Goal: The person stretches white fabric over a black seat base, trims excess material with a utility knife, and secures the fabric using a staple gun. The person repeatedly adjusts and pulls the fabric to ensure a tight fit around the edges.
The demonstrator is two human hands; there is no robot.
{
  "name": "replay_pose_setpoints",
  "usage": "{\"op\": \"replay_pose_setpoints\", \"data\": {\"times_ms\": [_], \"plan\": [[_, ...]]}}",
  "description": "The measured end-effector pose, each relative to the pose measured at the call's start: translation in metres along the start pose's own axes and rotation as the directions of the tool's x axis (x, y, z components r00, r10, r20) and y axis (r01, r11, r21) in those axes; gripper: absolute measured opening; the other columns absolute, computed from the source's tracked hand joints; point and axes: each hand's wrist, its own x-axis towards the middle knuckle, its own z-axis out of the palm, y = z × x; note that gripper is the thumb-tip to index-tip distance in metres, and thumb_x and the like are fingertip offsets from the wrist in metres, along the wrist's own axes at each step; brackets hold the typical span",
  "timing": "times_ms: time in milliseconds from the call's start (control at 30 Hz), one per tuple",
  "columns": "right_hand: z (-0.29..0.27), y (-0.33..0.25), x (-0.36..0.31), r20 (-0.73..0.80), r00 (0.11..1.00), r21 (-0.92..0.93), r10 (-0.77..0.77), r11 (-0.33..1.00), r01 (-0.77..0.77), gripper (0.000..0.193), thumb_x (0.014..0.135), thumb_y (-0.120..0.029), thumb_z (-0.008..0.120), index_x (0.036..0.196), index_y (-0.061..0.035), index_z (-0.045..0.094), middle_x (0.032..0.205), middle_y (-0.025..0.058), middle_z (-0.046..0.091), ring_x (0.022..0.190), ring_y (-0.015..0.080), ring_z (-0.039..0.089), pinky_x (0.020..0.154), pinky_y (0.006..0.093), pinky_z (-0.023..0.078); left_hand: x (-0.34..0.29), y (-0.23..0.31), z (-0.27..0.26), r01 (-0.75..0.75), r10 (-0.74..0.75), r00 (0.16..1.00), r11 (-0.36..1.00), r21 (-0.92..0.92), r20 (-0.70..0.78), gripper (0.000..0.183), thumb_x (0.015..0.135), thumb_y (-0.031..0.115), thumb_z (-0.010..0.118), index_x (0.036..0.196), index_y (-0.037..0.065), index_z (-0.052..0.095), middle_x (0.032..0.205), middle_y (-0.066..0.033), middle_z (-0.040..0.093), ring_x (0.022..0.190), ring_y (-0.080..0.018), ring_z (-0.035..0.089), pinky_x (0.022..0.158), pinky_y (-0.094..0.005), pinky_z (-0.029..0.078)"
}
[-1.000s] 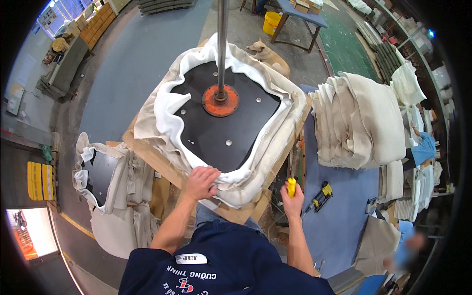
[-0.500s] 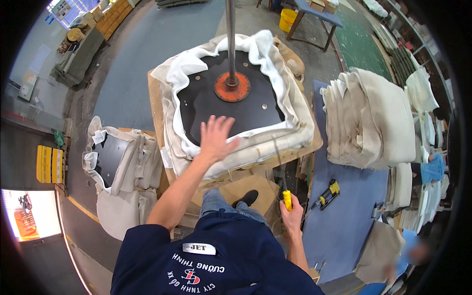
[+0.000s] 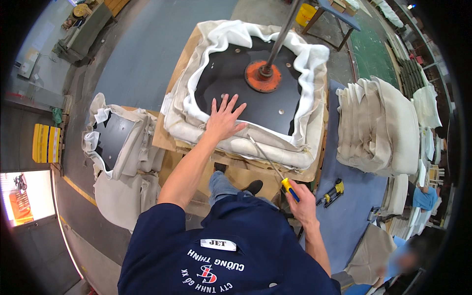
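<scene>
An upholstered seat (image 3: 282, 153) lies upside down in front of me, its beige cover and white padding (image 3: 312, 93) turned up around a black base board (image 3: 231, 73). A round orange press foot (image 3: 255, 81) on a metal rod bears on the board. My left hand (image 3: 227, 118) is spread flat over the near edge, fingers on the board and palm by the folded cloth. Closed around the yellow handle of a screwdriver (image 3: 289, 189), my right hand (image 3: 302, 202) is at the near side. The long shaft slants up-left, its tip at the seat's near rolled edge.
Under the seat is a wooden board (image 3: 167, 135). To the right, a blue-topped table (image 3: 344, 216) bears a stack of beige covers (image 3: 378, 128) and a yellow-and-black staple gun (image 3: 332, 192). More seats (image 3: 118, 142) are piled at left. Another person (image 3: 400, 258) is at far lower right.
The view has turned slightly, so the rod looks tilted. My right hand has swung the screwdriver, and its tip points further left, closer to my left hand, which stays spread on the seat.
</scene>
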Motion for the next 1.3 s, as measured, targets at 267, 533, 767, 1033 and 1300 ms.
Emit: {"op": "replay_pose_setpoints", "data": {"times_ms": [267,533,767,1033,1300], "plan": [[-0.028,-0.041,0.045,0.132,0.991,-0.187,0.017,0.982,0.008,0.042,0.091,-0.016,0.071,0.133,-0.0126,0.066,0.101,0.0154,0.069,0.086,0.0381,0.069,0.074,0.0456,0.056,0.004,-0.019,0.007,-0.021,0.017,0.998,0.998,-0.063,-0.066,0.067,0.096,0.064,0.054,0.151,0.026,0.050,0.165,-0.0111,0.032,0.153,-0.0390,0.026,0.120,-0.0700,0.019],[-0.074,-0.061,0.091,0.329,0.913,-0.191,0.241,0.964,-0.186,0.038,0.099,-0.021,0.061,0.133,-0.0043,0.065,0.081,0.0236,0.071,0.078,0.0405,0.071,0.074,0.0463,0.055,0.004,-0.011,0.006,0.030,-0.040,0.995,0.994,-0.101,-0.095,0.064,0.094,0.061,0.059,0.148,0.026,0.053,0.164,-0.0096,0.034,0.153,-0.0383,0.027,0.120,-0.0697,0.020],[-0.101,-0.084,0.123,0.385,0.862,-0.205,0.330,0.941,-0.269,0.034,0.101,-0.022,0.058,0.128,-0.0032,0.068,0.072,0.0202,0.069,0.069,0.0357,0.072,0.070,0.0427,0.054,0.004,0.001,0.004,0.070,-0.082,0.992,0.990,-0.120,-0.099,0.063,0.094,0.060,0.059,0.147,0.025,0.053,0.162,-0.0111,0.035,0.152,-0.0392,0.026,0.119,-0.0710,0.020],[-0.107,-0.077,0.132,0.369,0.902,-0.278,0.225,0.953,-0.124,0.032,0.101,-0.019,0.057,0.126,-0.0041,0.068,0.074,0.0218,0.067,0.071,0.0406,0.069,0.068,0.0444,0.053,0.008,0.011,0.004,0.110,-0.120,0.989,0.988,-0.107,-0.084,0.062,0.094,0.055,0.060,0.146,0.023,0.052,0.161,-0.0130,0.033,0.151,-0.0421,0.025,0.116,-0.0738,0.021],[-0.047,0.003,0.067,0.552,0.661,0.383,0.509,0.550,-0.742,0.044,0.108,-0.037,0.051,0.139,-0.0066,0.061,0.079,0.0060,0.070,0.047,0.0083,0.046,0.045,0.0233,0.037,0.011,0.019,0.011,0.119,-0.121,0.992,0.991,-0.055,-0.032,0.065,0.094,0.055,0.058,0.150,0.023,0.048,0.163,-0.0156,0.029,0.151,-0.0461,0.021,0.115,-0.0764,0.019]]}}
